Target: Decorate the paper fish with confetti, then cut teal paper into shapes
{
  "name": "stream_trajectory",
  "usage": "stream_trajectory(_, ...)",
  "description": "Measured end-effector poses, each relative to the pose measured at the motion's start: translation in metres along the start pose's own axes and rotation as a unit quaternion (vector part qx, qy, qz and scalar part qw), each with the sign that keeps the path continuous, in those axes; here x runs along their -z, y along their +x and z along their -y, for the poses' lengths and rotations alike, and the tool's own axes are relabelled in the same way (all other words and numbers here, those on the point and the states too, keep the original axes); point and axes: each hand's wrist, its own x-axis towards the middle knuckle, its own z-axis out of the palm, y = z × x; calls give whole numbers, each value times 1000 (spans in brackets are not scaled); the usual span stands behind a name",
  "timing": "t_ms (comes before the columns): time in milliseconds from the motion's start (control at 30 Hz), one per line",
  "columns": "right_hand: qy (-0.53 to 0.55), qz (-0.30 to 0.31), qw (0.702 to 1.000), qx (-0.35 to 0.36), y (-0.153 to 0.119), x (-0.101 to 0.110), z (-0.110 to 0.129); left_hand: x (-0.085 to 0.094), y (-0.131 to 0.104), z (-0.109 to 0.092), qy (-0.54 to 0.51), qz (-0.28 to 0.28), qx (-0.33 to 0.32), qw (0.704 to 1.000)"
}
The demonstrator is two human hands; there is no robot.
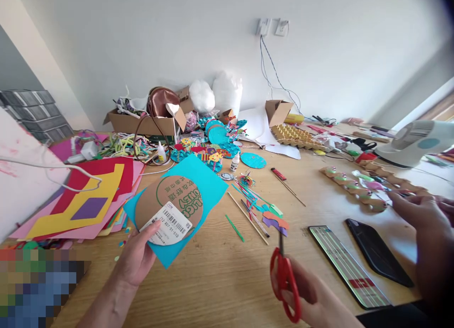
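I see a lit smartphone [344,266] beside a dark smartphone [378,252] toward the table's [213,290] near edge; toward its far edge, a cardboard box [159,129] and an egg tray [298,136]; toward its right, a white fan [413,146].

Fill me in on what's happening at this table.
The person's left hand holds a cardboard disc against a blue sheet. The right hand holds red scissors, away from the sheet, and no cut around the disc shows. To the right, another person's hands are near an egg-carton strip; what they're doing is hard to tell.
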Motion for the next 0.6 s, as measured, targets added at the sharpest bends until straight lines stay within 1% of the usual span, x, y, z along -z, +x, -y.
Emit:
stream_trajectory(133, 74, 66, 995, -19, 27, -40, 25, -6, -4, -1, -24, -1, 3, 1000)
stream_trajectory(200, 112, 65, 991, -15, 37, -54, 35, -8, -6, -2, -39, -1, 6, 999)
stream_trajectory(267, 141, 74, 987, 5, 45, -65, 41, -10, -6, -1, -59, 7, 2, 998)
stream_trajectory(400, 154, 76, 984, 47, 58, -79, 47, -15, -7, 2, -96, 14, -8, 995)
stream_trajectory(500, 139, 67, 987, 53, 64, -85, 52, -19, -8, 4, -114, 9, -29, 993)
stream_trajectory(600, 121, 64, 989, 53, 68, -90, 56, -22, -10, 6, -110, 5, -45, 993)
